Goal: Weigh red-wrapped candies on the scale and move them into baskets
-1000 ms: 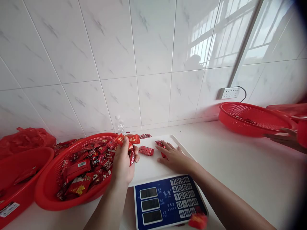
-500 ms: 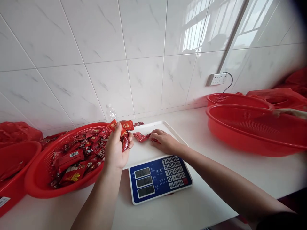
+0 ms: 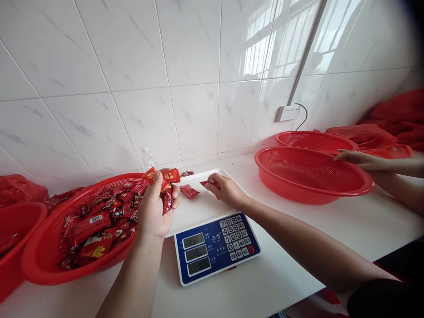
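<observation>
My left hand [image 3: 157,205] is closed around several small red candy packets [image 3: 169,176], held over the left side of the white weighing tray [image 3: 195,212]. A bit of clear plastic [image 3: 149,158] sticks up behind its thumb. My right hand [image 3: 227,190] pinches another red candy packet [image 3: 212,184] above the tray's right part. Between the hands, one loose red packet [image 3: 189,191] lies on the tray. The blue keypad and display panel of the scale [image 3: 217,249] faces me.
A red basket [image 3: 36,260] of red packets stands left, beside another red container [image 3: 20,216]. At right, a red basin [image 3: 308,194] stands before a second one [image 3: 285,138]. Another person's hands [image 3: 361,160] touch the front basin. A socket strip [image 3: 287,113] is on the wall.
My right hand has drawn away from the loose packet on the tray, with a packet in its fingers. The front basin at right has shifted left, and another person's hands show more.
</observation>
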Available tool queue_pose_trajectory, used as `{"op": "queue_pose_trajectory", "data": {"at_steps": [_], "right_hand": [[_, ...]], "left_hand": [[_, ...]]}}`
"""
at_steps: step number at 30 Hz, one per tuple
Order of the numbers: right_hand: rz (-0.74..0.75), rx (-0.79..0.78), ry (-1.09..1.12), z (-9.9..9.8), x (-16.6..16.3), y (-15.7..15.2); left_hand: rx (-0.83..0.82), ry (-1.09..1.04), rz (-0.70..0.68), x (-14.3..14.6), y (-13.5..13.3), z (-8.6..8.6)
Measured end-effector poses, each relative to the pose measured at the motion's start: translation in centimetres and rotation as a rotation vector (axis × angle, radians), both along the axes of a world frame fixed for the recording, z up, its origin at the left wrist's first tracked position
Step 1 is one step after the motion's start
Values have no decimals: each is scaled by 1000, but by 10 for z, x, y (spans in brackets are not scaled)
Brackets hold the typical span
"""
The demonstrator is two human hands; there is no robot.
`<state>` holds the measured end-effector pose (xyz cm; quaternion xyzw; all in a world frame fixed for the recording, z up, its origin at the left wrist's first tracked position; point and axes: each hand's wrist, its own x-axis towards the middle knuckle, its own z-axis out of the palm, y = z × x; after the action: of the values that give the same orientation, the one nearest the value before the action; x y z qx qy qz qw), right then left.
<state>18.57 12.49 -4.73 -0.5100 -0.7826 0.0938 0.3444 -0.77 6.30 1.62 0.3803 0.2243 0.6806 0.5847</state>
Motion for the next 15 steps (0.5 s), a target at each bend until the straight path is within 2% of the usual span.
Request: {"op": "queue_pose_trajectory", "data": {"at_steps": [4,7,11,15], "right_hand": [[-115,23,76,9,9,3],[-238,78,117,21,27,6],[-413,147,119,40,68,10],[-555,169,25,51,120,10]], "left_hand": [[-1,-17,11,-3,-2,3],[-11,-19,24,-5,-3,4],[-10,-23,30,-6,-4,5],[-15,-23,26,-6,-4,4]]}}
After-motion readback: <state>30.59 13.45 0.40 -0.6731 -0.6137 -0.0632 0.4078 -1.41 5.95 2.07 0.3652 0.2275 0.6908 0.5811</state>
